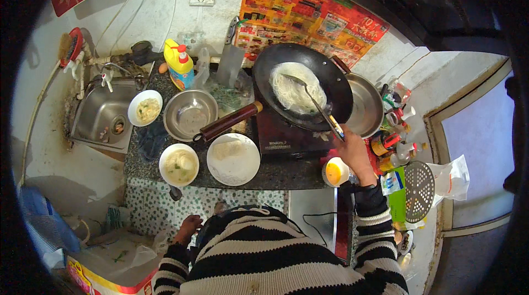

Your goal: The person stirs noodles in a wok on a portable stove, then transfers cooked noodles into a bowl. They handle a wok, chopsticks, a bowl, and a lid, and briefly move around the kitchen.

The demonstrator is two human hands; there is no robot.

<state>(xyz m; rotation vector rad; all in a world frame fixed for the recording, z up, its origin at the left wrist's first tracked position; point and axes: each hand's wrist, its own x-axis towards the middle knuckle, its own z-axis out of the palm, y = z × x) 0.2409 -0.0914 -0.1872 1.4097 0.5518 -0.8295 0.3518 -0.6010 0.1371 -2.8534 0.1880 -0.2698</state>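
Observation:
My right hand (354, 153) is closed around the handle of a metal wok spatula (317, 103), whose head rests among pale noodles (297, 88) in a black wok (337, 82). The wok sits tilted on a dark induction cooker (286, 143), its brown handle (228, 121) pointing toward the near left. Just below my right wrist stands a white cup (344, 172) with orange-yellow contents. My left hand (189, 229) hangs low beside my body, off the counter, holding nothing, with its fingers loosely apart.
A white plate (248, 171), a bowl of food (179, 165), a second bowl (145, 108) and a steel basin (190, 116) stand left of the cooker. Farther left lies a sink (99, 113). Bottles (388, 161) and a perforated steel disc (419, 191) crowd the right side.

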